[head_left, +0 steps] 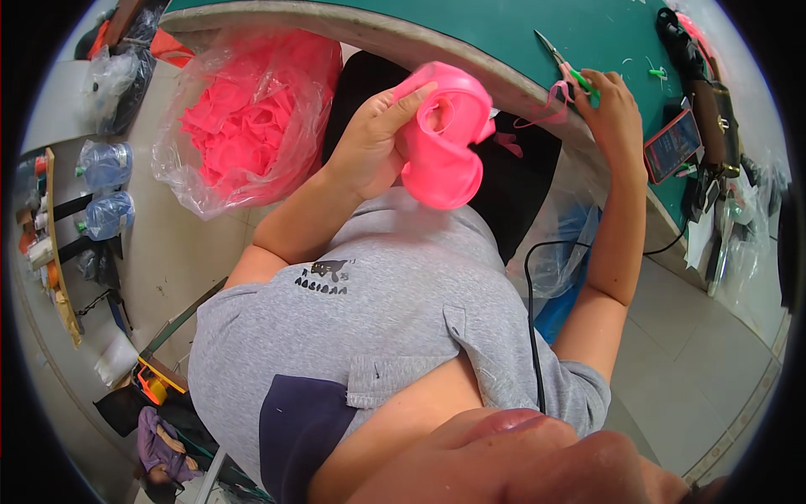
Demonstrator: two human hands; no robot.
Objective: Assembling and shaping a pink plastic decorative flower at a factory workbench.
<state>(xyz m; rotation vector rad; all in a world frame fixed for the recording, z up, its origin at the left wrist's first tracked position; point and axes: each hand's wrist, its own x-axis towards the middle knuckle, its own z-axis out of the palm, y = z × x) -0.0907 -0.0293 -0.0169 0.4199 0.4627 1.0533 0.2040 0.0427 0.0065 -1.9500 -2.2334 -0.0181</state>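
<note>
My left hand grips a soft, bright pink moulded piece with rounded, cup-like ends and a round opening, thumb on top. It is held up in front of my torso, apart from the table edge. On the green tabletop, my right hand has its fingers curled over the green handle of a pair of scissors. The blades point away to the far left. A thin pink strip hangs over the table edge beside that hand.
A clear plastic bag full of similar pink pieces stands at the left. Right of my right hand lie a phone and a dark brown case. A black cable runs across my shirt. Another person is at the lower left.
</note>
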